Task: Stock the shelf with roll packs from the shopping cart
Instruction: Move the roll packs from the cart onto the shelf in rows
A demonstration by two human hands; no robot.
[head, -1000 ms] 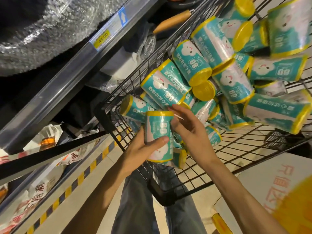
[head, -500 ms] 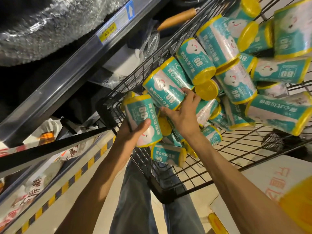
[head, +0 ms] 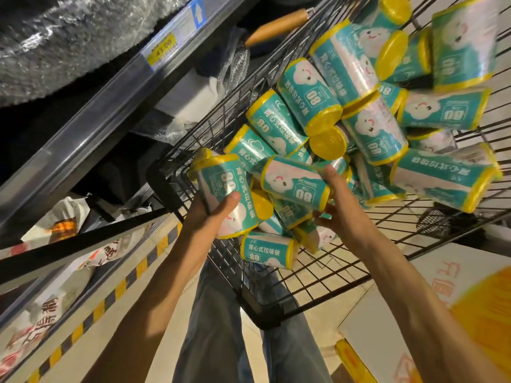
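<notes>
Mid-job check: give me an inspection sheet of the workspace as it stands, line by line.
Surface: black wire shopping cart, floor partly bare near the front.
Job's things: teal-and-yellow roll packs piled in the cart; one upright roll pack held at the cart's corner; a second roll pack lifted sideways.
Clutter: wooden handle beyond the cart.
Grippers: left hand grips the upright pack; right hand holds the sideways one.
Cables: nothing seen.
Surroundings: grey metal shelf edge with a yellow price tag; bagged goods on the lower shelf; pale floor tiles.
</notes>
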